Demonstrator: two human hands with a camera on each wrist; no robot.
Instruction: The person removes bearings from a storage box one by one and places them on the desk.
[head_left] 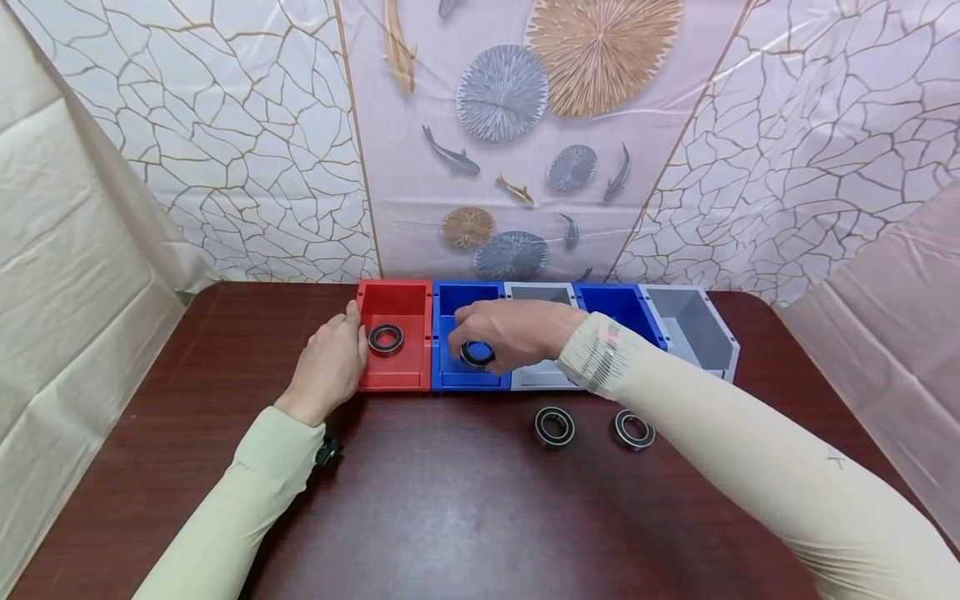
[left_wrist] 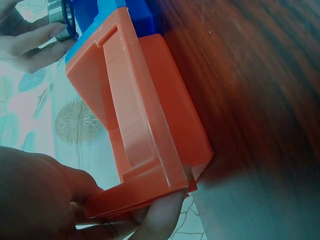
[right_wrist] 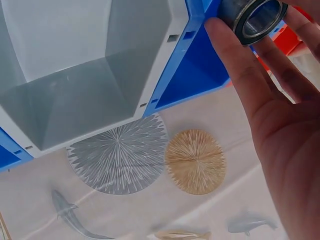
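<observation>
My left hand [head_left: 327, 362] grips the left wall of the red bin [head_left: 393, 383], its fingers and thumb on both sides of the wall in the left wrist view. A ball bearing [head_left: 399, 340] lies flat inside that bin. Over the adjoining blue bin [head_left: 442, 367], my right hand [head_left: 517, 329] holds another ball bearing [right_wrist: 242, 24] by its rim between thumb and fingers. This bearing is tilted, and the right wrist view shows its steel outer side and dark seal. Two more ball bearings, a left one [head_left: 541, 427] and a right one [head_left: 621, 428], rest on the table in front of the bins.
To the right of the blue bin, the row continues with a grey bin [head_left: 543, 379], a second blue bin [head_left: 611, 300] and another grey bin [head_left: 686, 321]. My right forearm crosses in front of these. The brown table [head_left: 450, 508] ends at a patterned cloth backdrop [head_left: 285, 150].
</observation>
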